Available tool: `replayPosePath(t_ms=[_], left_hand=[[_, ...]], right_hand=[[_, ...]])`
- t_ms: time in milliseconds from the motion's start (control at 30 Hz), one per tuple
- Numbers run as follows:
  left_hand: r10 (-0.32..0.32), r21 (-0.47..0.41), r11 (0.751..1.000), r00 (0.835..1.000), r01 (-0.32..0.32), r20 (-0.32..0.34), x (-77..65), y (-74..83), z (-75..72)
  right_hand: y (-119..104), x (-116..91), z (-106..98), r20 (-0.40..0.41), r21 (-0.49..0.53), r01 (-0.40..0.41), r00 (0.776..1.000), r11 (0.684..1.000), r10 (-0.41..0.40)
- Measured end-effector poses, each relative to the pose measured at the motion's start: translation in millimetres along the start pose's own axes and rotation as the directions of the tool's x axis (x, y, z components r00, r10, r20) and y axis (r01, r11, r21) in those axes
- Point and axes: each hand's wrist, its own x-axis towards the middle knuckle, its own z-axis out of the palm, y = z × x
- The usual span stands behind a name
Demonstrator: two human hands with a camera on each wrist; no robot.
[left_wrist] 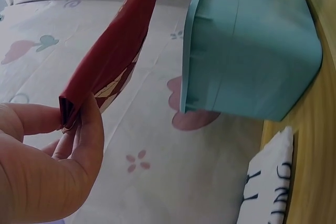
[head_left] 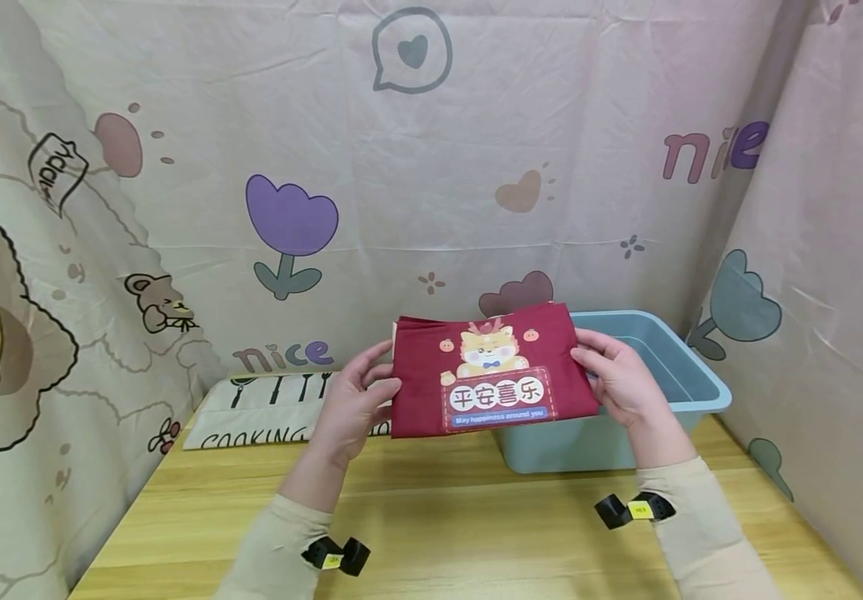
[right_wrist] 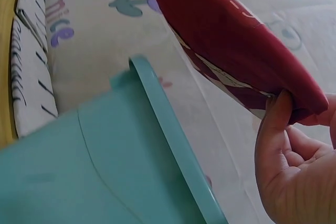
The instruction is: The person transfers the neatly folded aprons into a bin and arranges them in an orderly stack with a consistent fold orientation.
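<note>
A folded dark red cloth with a printed cartoon dog and lettering is held up above the table, its printed face toward the head camera. At its left edge the left hand pinches the layers between thumb and fingers. My right hand grips the opposite edge, the thumb on the printed side. Both wrist views show the red cloth tilted, with a checked or pale layer on its underside. Behind the cloth's right part stands a light blue plastic bin, partly covered by it in the head view.
A folded white cloth with black utensil prints and "COOKING" lettering lies at the back left of the wooden table. Printed curtains hang close behind and along both sides. The bin's rim rises near the right curtain.
</note>
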Motion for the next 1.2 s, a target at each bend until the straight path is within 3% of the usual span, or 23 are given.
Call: replayPosePath(t_ms=[233, 467, 700, 1200], left_hand=[[-0.012, 0.004, 1.0, 1.0, 0.012, -0.019, 11.4, -5.0, 20.7], [-0.002, -0.038, 0.999, 1.0, 0.002, -0.011, 21.3, -7.3, 41.4], [0.005, -0.057, 0.998, 1.0, -0.006, -0.015, 32.6, -10.3, 65.2], [-0.046, -0.015, 0.999, 0.999, 0.046, -0.028, 53.7, -12.7, 111.0]], right_hand=[[-1, 1, -22, -0.018, -0.022, 0.003, 1.0, 1.0, -0.003], [-1, 4, -41, -0.07, -0.155, 0.017, 0.997, 0.988, -0.028], [-4, 6, -60, -0.121, -0.151, -0.01, 0.993, 0.989, -0.008], [-4, 13, -99, -0.24, -0.182, -0.074, 0.97, 0.981, 0.029]])
